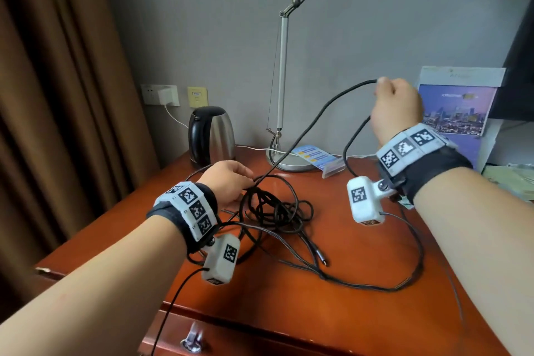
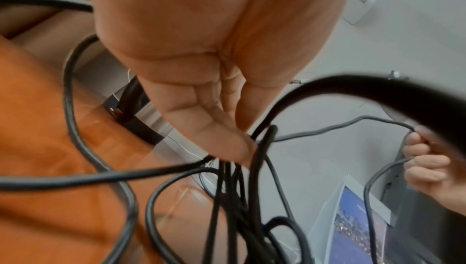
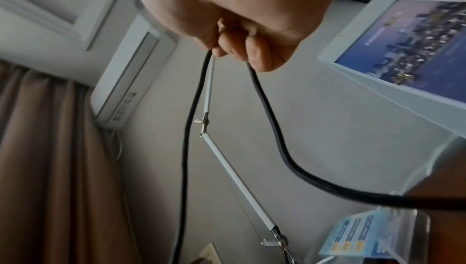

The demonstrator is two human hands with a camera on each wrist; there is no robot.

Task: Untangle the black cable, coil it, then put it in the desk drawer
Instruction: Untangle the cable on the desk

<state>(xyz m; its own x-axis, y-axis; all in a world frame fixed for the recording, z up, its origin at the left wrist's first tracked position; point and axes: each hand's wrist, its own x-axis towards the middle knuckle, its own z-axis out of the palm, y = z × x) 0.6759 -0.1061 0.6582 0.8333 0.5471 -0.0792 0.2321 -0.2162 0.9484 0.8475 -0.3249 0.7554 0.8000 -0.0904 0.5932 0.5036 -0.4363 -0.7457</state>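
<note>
The black cable lies in a tangled heap on the reddish wooden desk. My left hand is low at the heap's left edge, and its thumb and fingers pinch strands of the cable. One strand rises from there to my right hand, which is raised above the desk's back right. That hand grips a loop of the cable, and both sides of the loop hang down from the fist. The drawer at the desk's front is closed, with a metal handle.
A steel kettle stands at the back left. Behind the heap are a desk lamp's base and a clear card stand. A cityscape board leans at the back right. Thin grey wrist-camera leads trail across the desk.
</note>
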